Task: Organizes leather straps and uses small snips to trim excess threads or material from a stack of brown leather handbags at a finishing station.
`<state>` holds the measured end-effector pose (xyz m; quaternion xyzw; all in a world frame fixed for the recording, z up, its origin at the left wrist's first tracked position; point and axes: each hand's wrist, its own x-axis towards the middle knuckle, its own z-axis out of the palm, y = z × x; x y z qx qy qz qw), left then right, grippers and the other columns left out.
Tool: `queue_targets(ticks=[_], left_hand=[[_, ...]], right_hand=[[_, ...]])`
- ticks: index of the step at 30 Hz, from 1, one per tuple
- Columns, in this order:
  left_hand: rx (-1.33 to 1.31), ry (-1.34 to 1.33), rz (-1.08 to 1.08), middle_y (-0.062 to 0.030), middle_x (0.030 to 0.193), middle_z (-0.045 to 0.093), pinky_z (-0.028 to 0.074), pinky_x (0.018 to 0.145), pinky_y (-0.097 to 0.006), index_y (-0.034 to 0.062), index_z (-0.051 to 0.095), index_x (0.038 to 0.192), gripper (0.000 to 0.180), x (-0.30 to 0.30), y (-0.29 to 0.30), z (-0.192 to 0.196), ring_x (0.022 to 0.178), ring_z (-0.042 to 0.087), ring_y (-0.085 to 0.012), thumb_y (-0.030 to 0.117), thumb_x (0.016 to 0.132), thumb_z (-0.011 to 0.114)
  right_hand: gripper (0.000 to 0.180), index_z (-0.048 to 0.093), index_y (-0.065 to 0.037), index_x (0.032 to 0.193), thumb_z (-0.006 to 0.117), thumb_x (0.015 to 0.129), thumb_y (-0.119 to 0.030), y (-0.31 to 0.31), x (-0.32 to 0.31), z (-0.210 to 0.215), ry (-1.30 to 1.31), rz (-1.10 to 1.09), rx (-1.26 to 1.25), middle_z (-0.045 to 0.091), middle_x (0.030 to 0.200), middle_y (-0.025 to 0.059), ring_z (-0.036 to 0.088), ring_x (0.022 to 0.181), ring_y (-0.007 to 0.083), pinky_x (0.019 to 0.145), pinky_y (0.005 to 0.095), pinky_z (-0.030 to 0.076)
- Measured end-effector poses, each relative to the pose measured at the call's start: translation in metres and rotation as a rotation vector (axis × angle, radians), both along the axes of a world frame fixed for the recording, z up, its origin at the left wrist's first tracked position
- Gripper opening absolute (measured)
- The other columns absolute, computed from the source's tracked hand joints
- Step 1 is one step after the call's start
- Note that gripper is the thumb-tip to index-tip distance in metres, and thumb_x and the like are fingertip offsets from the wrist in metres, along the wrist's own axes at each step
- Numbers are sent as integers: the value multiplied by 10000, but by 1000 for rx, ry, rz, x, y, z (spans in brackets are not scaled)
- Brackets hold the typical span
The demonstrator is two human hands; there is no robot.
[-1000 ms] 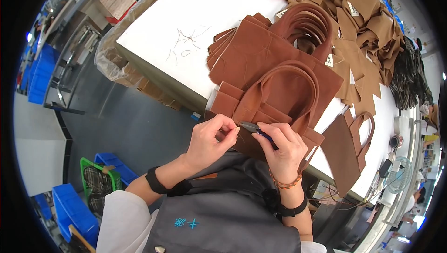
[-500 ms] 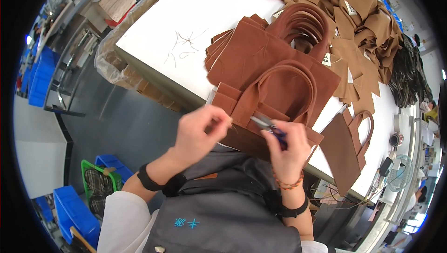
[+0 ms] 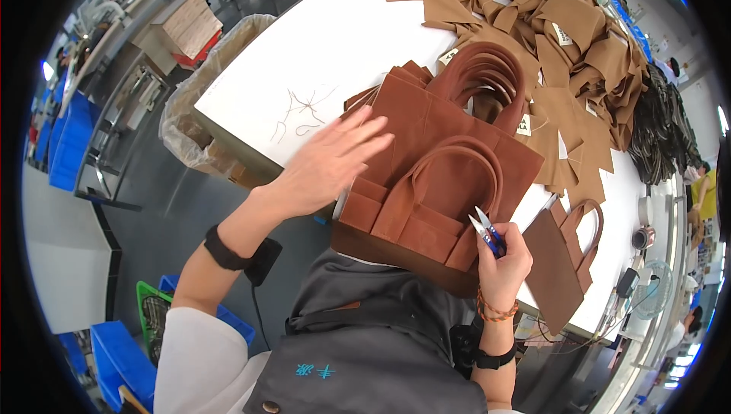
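A reddish-brown tote bag [image 3: 428, 225] with looped handles lies at the table's near edge, its lower part hanging toward my lap. Under and behind it is a stack of like bags [image 3: 407, 121], their handles bunched together. My right hand [image 3: 505, 262] grips blue-handled thread snips [image 3: 491, 237] at the bag's right side, with the blades pointing up and apart. Fingers stretched out, my left hand [image 3: 324, 163] is over the left edge of the stack and holds nothing. Whether it touches the bags I cannot tell. Loose thread ends [image 3: 304, 105] lie beyond it on the white table [image 3: 251, 83].
A large heap of tan fabric pieces [image 3: 548, 56] covers the far right of the table. To the right lies a single brown bag [image 3: 554, 269]. Dark straps [image 3: 662, 128] hang at the far right edge. A plastic-lined bin [image 3: 183, 124] stands at the table's left.
My left hand has opened from a pinch near the bag's lower edge and moved up and left. The right hand has drawn the snips right and down, off the middle of the bag.
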<state>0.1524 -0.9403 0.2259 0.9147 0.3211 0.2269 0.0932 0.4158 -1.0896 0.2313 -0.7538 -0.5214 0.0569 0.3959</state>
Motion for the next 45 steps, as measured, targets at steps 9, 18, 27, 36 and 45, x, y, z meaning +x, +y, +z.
queue_targets(ticks=[9,18,27,36,45], left_hand=[[-68,352,-141,-53,1515,334,243,1144,-470,111,395,1435,563,-23,22,6,1417,272,-234,221,914,580],[278,264,340,-96,1352,518,254,1108,-512,81,561,1270,402,-92,45,-17,1345,387,-287,156,878,608],[-286,-384,-61,-96,1018,634,475,820,-355,30,646,1056,211,19,-4,26,960,561,-274,79,852,631],[-783,-242,-148,-57,846,660,514,680,-300,46,540,1158,329,52,-27,12,750,652,-197,47,841,626],[-573,-217,-57,-8,706,634,477,588,-223,43,610,1079,286,36,-7,24,615,586,-79,18,805,688]], right_hand=[[110,584,-24,782,691,786,-52,-3,0,-2,32,-2,22,555,646,83,501,528,172,525,282,430],[144,530,-15,762,659,825,-2,-29,32,41,123,-72,110,433,631,-26,368,588,50,519,208,315],[111,549,-10,787,640,808,51,-33,38,25,97,-40,165,466,678,7,396,624,63,568,206,351],[138,538,-32,791,640,884,-22,-16,3,0,115,-67,369,462,642,-28,352,585,46,528,206,327],[144,598,8,912,595,942,-133,-51,128,68,-103,-508,302,564,758,90,546,711,150,679,250,440]])
